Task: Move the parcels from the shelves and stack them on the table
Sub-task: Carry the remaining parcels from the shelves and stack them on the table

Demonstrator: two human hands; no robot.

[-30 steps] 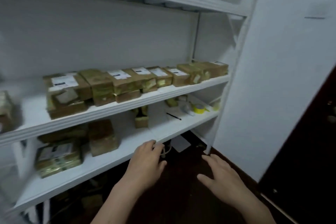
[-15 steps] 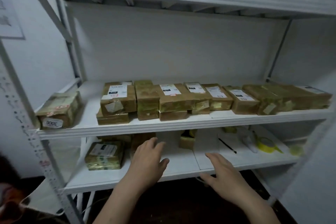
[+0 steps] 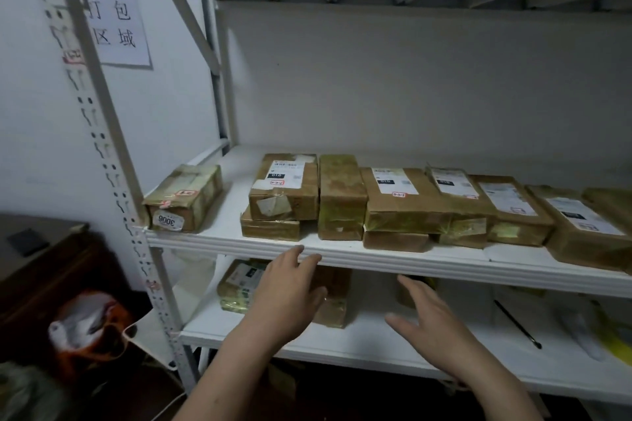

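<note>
Left hand (image 3: 289, 297), right hand (image 3: 432, 328) bare; forearms unsleeved, no jewellery.

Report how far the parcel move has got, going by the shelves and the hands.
Done: nothing visible; no stacked parcels or table top show. In hand: nothing. The left hand and right hand are open and empty, raised before the middle shelf. Left: the parcel row there, from the lone end parcel rightwards, plus parcels on the lower shelf.
</note>
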